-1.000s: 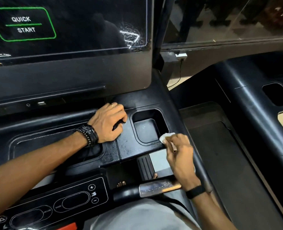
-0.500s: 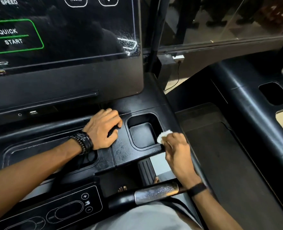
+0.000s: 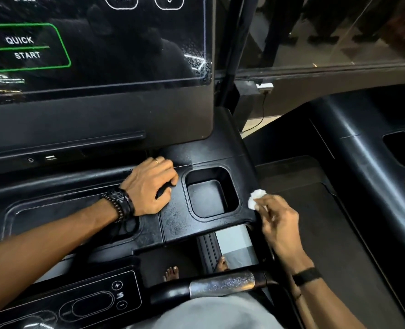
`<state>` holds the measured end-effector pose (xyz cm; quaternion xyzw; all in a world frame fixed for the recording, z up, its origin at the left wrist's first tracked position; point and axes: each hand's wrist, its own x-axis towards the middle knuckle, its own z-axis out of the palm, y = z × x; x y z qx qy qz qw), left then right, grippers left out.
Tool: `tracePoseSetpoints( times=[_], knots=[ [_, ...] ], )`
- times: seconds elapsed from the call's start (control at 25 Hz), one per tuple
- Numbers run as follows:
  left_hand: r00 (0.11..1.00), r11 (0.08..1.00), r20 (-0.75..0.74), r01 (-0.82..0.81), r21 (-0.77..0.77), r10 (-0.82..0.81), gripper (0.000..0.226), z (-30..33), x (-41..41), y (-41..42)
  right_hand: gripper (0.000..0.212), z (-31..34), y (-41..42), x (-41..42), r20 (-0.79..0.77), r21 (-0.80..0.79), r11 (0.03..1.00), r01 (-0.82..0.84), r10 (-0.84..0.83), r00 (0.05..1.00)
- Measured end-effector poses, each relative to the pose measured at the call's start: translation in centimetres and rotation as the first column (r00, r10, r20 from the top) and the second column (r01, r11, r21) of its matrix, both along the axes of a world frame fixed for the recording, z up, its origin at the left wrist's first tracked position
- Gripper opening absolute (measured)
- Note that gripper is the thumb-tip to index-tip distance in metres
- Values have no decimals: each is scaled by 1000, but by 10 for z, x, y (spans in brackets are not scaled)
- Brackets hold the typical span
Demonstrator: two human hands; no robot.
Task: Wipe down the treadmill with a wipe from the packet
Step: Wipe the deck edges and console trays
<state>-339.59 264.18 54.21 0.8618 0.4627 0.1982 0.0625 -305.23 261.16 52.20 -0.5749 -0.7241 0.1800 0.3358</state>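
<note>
The wipe (image 3: 256, 198), a small white crumpled wad, is sitting at the right edge of the treadmill console (image 3: 180, 219), just beside the rectangular cup recess (image 3: 211, 193) and pressed against the black plastic there; the right hand (image 3: 279, 224) is pinching it between curled fingertips and thumb, most of the wad showing beyond the fingers, a dark band circling the wrist behind; the left hand (image 3: 150, 186) is resting palm-down on the console to the left of the recess, its fingers curling over something dark that cannot be made out, a ring on one finger and black bracelets (image 3: 120, 203) on the wrist; above both hands the screen (image 3: 97, 41) is glowing with a green-outlined QUICK START button (image 3: 23, 47); below, a handlebar with a metal sensor sleeve (image 3: 221, 284) is crossing in front of the person, and a control panel (image 3: 78, 302) with plus and minus marks is lying lower left; bare toes (image 3: 171, 273) are showing through the gap; a neighbouring machine (image 3: 362, 157) is standing to the right.
</note>
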Motion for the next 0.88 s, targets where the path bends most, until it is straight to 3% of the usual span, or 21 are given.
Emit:
tracePoseSetpoints(
  times=[0.12,0.16,0.28,0.36,0.52,0.72,0.88],
  knots=[
    [1000,1000,6,2,-23,-2,12,1,-1,1,23,-5,42,-6,-4,-61,973,222,-222,975],
    [1000,1000,6,6,-28,-6,12,1,0,1,22,-6,53,-17,-7,-60,976,207,-208,978],
    [1000,999,19,12,-33,-12,12,2,1,1,17,-3,48,-32,35,-22,999,-48,49,998],
    [1000,999,17,-6,-32,7,12,0,0,0,15,-2,32,-16,13,-25,996,-89,89,996],
    [999,999,33,-6,-44,7,12,1,-2,3,15,0,77,-28,-54,-71,984,162,-166,985],
    [999,1000,44,-14,-27,16,12,0,0,2,14,0,93,-52,1,-31,992,-126,126,992],
    [998,999,57,-29,-19,30,11,2,0,3,17,6,121,-49,28,-97,989,109,-107,994]
  ],
)
